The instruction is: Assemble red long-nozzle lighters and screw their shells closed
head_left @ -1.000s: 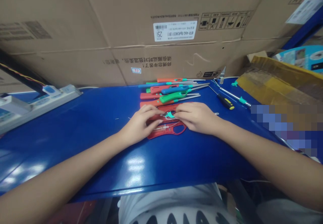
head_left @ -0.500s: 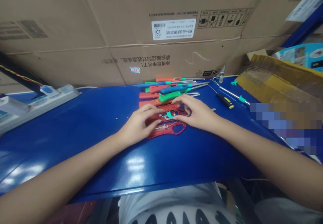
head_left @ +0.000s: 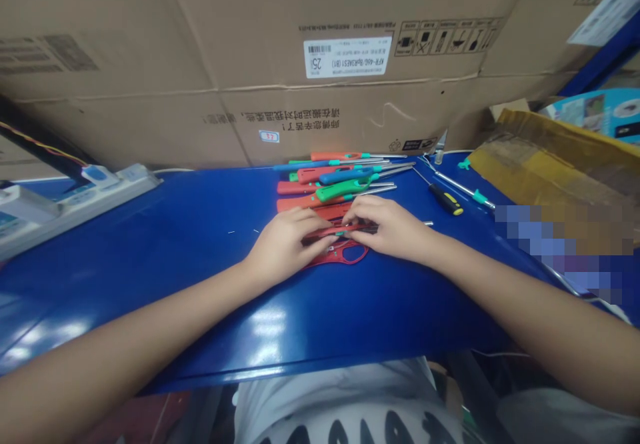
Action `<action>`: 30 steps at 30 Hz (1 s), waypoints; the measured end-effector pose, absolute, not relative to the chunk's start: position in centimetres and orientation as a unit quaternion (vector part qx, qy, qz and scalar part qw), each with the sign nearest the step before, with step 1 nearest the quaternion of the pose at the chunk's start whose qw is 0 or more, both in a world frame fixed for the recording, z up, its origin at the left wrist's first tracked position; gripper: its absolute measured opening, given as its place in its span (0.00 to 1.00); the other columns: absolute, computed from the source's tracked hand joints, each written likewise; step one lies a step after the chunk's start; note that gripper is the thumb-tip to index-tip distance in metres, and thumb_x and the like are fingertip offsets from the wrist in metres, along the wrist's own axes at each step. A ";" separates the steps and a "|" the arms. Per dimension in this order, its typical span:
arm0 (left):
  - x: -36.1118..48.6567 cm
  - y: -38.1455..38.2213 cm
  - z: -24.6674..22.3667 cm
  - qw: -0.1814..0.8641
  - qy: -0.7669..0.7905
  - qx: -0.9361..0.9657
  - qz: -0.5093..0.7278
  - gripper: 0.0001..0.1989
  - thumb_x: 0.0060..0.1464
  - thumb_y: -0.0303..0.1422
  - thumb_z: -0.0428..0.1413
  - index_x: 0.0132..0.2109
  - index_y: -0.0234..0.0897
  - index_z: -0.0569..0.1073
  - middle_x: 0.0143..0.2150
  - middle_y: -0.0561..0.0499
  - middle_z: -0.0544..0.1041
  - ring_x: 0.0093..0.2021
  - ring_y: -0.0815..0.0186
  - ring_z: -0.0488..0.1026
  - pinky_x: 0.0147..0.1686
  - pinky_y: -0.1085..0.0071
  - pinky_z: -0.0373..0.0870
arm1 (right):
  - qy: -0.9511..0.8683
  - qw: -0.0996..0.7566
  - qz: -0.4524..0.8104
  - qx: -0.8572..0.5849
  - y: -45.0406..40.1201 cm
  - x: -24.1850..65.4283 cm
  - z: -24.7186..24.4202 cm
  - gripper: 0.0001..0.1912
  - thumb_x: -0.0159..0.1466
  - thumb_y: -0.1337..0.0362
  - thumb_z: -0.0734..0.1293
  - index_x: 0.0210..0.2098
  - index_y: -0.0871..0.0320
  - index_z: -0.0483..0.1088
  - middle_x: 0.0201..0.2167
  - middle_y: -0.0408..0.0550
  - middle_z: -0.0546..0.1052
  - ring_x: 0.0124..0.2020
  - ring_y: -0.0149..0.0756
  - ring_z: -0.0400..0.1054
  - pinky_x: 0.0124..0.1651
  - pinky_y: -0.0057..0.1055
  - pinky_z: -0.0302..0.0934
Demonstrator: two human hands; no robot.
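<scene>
My left hand [head_left: 286, 243] and my right hand [head_left: 393, 227] pinch the two ends of a red lighter shell half [head_left: 334, 232], tipped up on its edge. A bit of green shows at its lower side, and a metal rod sticks out past my right hand. Just in front lies the other red shell half [head_left: 351, 253] with its oval finger hole, partly hidden by my left hand. Behind my hands rests a pile of long-nosed lighters, among them a green lighter [head_left: 343, 190], a blue lighter [head_left: 345, 175] and several red or orange ones.
Right of the pile lie a black and yellow screwdriver [head_left: 445, 200] and a metal tube with a green piece [head_left: 463, 189]. A taped box [head_left: 550, 164] stands at the right. At the left is a white power strip [head_left: 100, 197]. A large carton [head_left: 250, 44] walls off the back.
The red shell half between my hands has been tipped from lying open, its inside parts showing, onto its edge. My left hand has shifted slightly right.
</scene>
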State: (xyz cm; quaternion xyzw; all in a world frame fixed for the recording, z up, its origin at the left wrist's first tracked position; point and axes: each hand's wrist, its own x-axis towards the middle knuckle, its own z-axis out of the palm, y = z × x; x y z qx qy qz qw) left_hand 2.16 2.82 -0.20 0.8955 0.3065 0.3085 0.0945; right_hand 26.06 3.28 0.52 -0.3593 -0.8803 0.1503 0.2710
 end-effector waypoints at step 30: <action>1.6 1.7 -0.1 0.018 0.199 0.920 0.337 0.07 0.61 0.33 0.61 0.46 0.38 0.80 0.42 0.46 0.83 0.40 0.64 0.81 0.42 0.68 0.76 | -0.886 0.038 0.231 -0.400 3.0 30.6 5.1 0.02 0.59 0.65 0.74 0.33 0.57 0.78 0.26 0.40 0.76 0.26 0.29 0.66 0.30 0.26 0.57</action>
